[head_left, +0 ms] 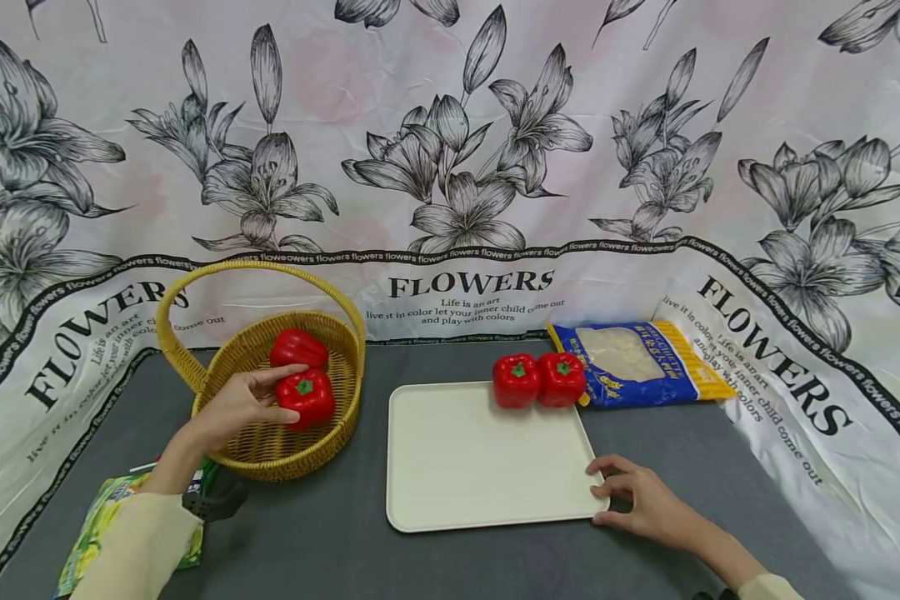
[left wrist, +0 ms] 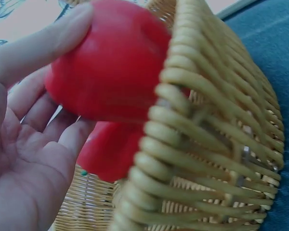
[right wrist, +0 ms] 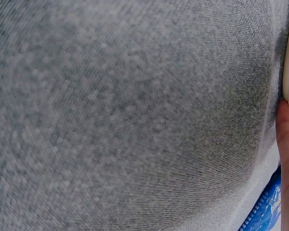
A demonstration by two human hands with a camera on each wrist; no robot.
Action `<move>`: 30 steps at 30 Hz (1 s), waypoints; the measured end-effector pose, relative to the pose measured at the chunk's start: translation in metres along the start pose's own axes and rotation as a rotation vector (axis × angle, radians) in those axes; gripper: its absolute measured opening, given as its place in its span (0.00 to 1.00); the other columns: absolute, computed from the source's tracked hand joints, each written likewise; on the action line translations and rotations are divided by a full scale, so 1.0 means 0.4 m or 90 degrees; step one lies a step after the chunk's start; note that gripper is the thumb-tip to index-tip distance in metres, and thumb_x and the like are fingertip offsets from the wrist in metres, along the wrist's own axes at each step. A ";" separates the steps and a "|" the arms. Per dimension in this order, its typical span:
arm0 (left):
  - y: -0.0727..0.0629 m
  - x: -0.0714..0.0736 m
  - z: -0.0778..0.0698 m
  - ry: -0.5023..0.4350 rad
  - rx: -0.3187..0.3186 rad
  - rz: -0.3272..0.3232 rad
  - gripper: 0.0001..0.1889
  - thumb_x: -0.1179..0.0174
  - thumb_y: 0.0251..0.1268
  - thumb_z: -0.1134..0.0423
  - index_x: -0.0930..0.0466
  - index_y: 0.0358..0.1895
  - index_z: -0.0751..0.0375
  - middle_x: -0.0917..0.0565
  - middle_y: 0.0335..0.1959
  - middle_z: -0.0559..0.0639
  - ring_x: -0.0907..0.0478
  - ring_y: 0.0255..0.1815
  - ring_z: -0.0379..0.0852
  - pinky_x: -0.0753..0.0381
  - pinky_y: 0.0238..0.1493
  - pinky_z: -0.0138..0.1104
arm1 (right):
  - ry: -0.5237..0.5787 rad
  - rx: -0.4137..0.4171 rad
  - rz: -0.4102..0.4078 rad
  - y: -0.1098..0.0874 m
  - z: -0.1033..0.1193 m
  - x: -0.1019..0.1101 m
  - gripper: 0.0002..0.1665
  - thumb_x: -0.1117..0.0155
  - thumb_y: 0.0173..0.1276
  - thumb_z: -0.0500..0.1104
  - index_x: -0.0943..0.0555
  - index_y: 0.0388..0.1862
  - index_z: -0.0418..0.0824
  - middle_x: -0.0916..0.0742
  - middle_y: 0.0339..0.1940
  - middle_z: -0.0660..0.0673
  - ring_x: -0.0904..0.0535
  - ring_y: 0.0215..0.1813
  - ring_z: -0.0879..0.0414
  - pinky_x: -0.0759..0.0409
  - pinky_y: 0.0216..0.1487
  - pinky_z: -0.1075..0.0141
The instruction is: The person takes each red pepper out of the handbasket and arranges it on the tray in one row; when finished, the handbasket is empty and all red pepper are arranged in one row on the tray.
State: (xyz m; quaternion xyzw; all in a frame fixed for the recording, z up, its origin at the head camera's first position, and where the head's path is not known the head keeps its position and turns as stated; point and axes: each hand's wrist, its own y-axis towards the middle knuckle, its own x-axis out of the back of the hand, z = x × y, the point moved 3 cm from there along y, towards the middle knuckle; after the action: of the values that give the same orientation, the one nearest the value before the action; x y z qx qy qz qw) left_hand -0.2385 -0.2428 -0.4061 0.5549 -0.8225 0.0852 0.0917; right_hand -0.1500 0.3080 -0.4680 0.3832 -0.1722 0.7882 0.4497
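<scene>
My left hand (head_left: pixel 243 408) holds a glossy red bell pepper (head_left: pixel 313 408) between thumb and fingers, inside the round wicker basket (head_left: pixel 270 471). A second red bell pepper (head_left: pixel 297 347) lies behind it in the basket. In the left wrist view, the held pepper (left wrist: pixel 111 62) is close to the woven rim (left wrist: pixel 168 91), with the other red pepper (left wrist: pixel 113 149) partly hidden below. On the right, my right hand (head_left: pixel 645 504) grips the near right corner of a cream rectangular tray (head_left: pixel 487 458). Two more red bell peppers (head_left: pixel 516 381) sit side by side at the tray's far right corner.
A blue and yellow food packet (head_left: pixel 637 362) lies behind the tray on the right. Beneath my left forearm is a green and yellow packet (head_left: pixel 97 525), partly covered. The basket's tall handle (head_left: pixel 258 265) arches up. A flower-printed cloth (head_left: pixel 450 217) hangs behind the grey tabletop.
</scene>
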 end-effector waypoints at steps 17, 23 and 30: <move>0.016 -0.002 -0.043 -0.046 -0.038 0.055 0.32 0.37 0.58 0.73 0.34 0.68 0.67 0.22 0.57 0.49 0.21 0.53 0.41 0.19 0.49 0.37 | 0.001 -0.009 0.008 0.001 0.002 0.004 0.12 0.27 0.57 0.53 0.14 0.36 0.50 0.22 0.51 0.46 0.24 0.49 0.56 0.20 0.46 0.74; 0.027 -0.004 -0.069 -0.046 -0.044 0.058 0.32 0.36 0.56 0.73 0.31 0.67 0.63 0.24 0.57 0.49 0.21 0.53 0.43 0.18 0.49 0.39 | 0.001 -0.014 0.005 0.003 0.001 0.006 0.12 0.27 0.56 0.53 0.14 0.35 0.50 0.22 0.51 0.47 0.24 0.48 0.56 0.20 0.46 0.73; 0.038 -0.023 -0.096 -0.026 -0.050 0.064 0.32 0.35 0.56 0.72 0.32 0.66 0.67 0.30 0.61 0.62 0.24 0.55 0.46 0.19 0.49 0.39 | 0.016 -0.001 0.003 0.000 0.000 0.001 0.11 0.27 0.56 0.52 0.14 0.35 0.50 0.22 0.50 0.46 0.24 0.49 0.55 0.20 0.46 0.74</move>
State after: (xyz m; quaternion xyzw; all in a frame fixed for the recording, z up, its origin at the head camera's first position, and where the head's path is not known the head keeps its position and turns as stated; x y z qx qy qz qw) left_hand -0.2471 -0.2195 -0.3717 0.5106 -0.8536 0.0461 0.0925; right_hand -0.1502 0.3083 -0.4677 0.3727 -0.1678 0.7939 0.4502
